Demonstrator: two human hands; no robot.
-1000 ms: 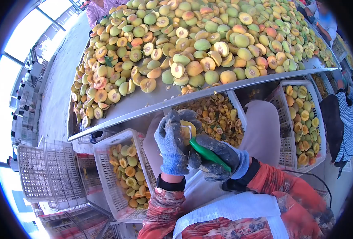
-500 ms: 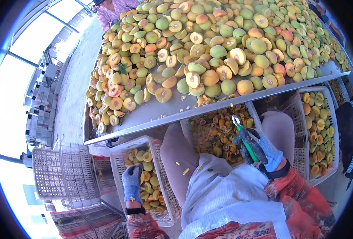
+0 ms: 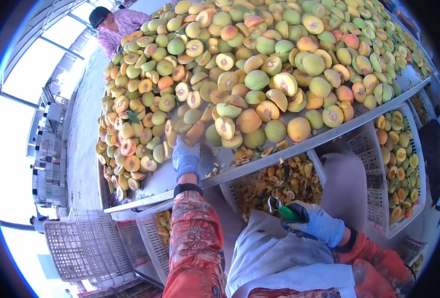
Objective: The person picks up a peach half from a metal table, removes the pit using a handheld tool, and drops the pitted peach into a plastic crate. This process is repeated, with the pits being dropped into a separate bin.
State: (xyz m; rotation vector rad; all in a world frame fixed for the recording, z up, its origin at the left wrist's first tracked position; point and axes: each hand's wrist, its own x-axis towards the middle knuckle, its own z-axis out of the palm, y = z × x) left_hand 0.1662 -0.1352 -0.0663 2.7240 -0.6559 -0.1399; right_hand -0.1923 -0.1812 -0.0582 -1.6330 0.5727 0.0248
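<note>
My left hand (image 3: 186,156), in a blue glove, reaches over the table's front edge to the halved fruit (image 3: 196,131) at the near side of the pile. Its fingertips meet the fruit and are partly blurred, so what they grip is unclear. My right hand (image 3: 315,223), gloved in blue and dark grey, is wrapped round a green-handled tool (image 3: 290,213) above my lap. The tool's curved metal end points to the left, near the crate of pits and scraps (image 3: 260,191) under the table edge.
A metal table (image 3: 260,164) bears a large pile of fruit. Crates of fruit halves stand at the right (image 3: 416,198) and left (image 3: 153,238) of my legs. Stacked empty crates (image 3: 88,246) are at the far left. Another person (image 3: 118,30) is at the table's far left corner.
My left hand has moved from the left crate up to the fruit on the table. My right hand has come down and turned, so the tool now points left. The view has shifted slightly.
</note>
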